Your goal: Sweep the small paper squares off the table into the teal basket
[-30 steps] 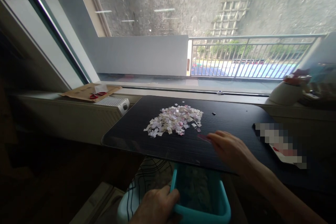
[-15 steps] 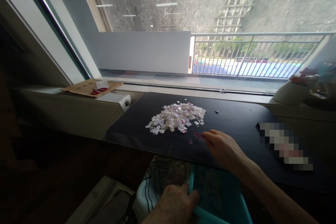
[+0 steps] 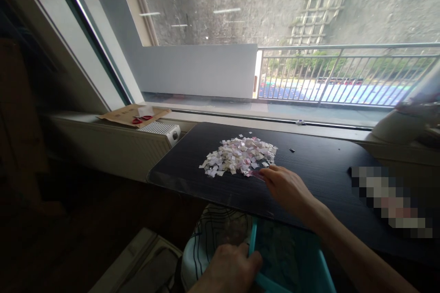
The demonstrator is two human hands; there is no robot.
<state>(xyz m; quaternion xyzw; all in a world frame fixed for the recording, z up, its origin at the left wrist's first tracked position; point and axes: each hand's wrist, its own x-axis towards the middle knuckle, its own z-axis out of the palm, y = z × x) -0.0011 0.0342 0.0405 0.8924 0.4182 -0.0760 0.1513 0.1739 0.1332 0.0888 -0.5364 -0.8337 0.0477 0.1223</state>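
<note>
A heap of small pale paper-like squares (image 3: pixel 237 155), some tinted pink, lies on the black tabletop (image 3: pixel 185 165). My right hand (image 3: pixel 283 185) is closed, pinching a thin, see-through pink flat piece (image 3: pixel 257 174) at the heap's near right edge. Its exact kind is hard to make out. Below the table's front edge, my left hand (image 3: pixel 230 263) grips the rim of a teal bin (image 3: pixel 253 233), thumb over the top. Inside the bin the contents are dim and unclear.
Red-handled scissors (image 3: pixel 141 119) rest on a brown paper envelope (image 3: pixel 120 115) by the radiator (image 3: pixel 161 135). A small dark bit (image 3: pixel 292 150) lies right of the heap. On the table's right is a pixelated object (image 3: pixel 388 201). The window stands behind.
My right hand has brought the pink piece closer to the heap's near edge. The whole view has shifted slightly. My left hand keeps its hold on the bin's rim.
</note>
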